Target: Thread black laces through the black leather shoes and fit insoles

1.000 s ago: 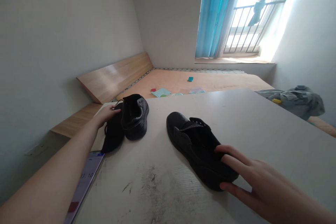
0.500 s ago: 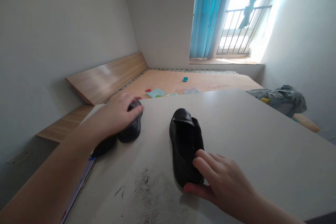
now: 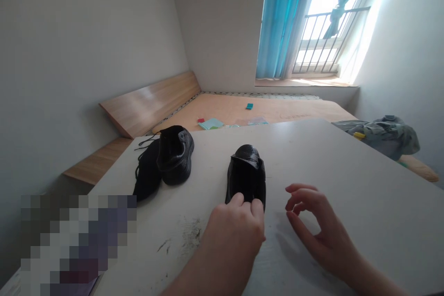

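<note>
A black shoe (image 3: 246,173) stands on the white table with its toe pointing away from me and its opening upward. My left hand (image 3: 239,224) is closed on its heel end, fingers over the rim, hiding the back of the shoe. To the right, my right hand (image 3: 307,212) hovers above the table, thumb and fingers curved but apart, holding nothing. Further left rests a second black shoe (image 3: 176,162). Against it lies another black shoe-like item (image 3: 149,171) with loose laces, partly covered by it.
The white table (image 3: 298,148) has dark scuff marks near its front. Behind it is a bed (image 3: 287,107) with small items and a wooden headboard (image 3: 152,106). Grey-green clothing (image 3: 388,134) is heaped at the right. A blurred patch (image 3: 79,245) covers the lower left.
My left hand has left the shoe at the left and taken hold of the middle shoe's heel. My right hand has let go of that shoe and moved right.
</note>
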Demonstrator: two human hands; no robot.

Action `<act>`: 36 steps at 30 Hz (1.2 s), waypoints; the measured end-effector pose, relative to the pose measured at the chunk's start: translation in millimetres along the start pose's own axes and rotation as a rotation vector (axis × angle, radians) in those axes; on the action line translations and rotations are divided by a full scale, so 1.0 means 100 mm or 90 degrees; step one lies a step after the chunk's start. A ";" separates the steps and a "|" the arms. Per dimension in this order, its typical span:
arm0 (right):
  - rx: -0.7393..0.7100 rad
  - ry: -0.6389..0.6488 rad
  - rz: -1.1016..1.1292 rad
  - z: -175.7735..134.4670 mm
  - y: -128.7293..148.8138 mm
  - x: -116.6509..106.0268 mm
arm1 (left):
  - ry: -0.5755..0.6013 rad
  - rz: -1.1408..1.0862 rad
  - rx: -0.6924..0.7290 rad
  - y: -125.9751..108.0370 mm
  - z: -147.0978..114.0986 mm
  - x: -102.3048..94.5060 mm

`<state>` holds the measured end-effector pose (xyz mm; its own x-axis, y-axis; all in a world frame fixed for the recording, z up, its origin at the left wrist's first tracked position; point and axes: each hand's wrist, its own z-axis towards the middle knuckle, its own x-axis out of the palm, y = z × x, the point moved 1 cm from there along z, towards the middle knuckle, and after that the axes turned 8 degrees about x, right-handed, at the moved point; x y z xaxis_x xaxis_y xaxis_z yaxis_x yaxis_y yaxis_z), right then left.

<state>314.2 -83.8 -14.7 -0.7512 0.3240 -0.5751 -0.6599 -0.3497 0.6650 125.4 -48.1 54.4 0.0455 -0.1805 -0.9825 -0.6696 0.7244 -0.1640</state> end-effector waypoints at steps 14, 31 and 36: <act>0.259 0.050 0.017 0.01 -0.05 0.09 | -0.517 0.305 -0.229 0.92 -1.10 -0.51; 0.242 0.103 0.005 0.02 -0.29 0.11 | -0.214 0.225 -0.451 2.81 -1.35 -0.31; 0.252 0.114 0.007 0.01 -0.35 0.10 | -0.202 0.164 -0.418 3.04 -1.31 -0.28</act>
<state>329.5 -68.0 -43.3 -0.7715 0.1517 -0.6178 -0.6220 0.0240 0.7826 -176.0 90.0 43.3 -0.0281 0.2111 -0.9771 -0.9857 0.1565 0.0621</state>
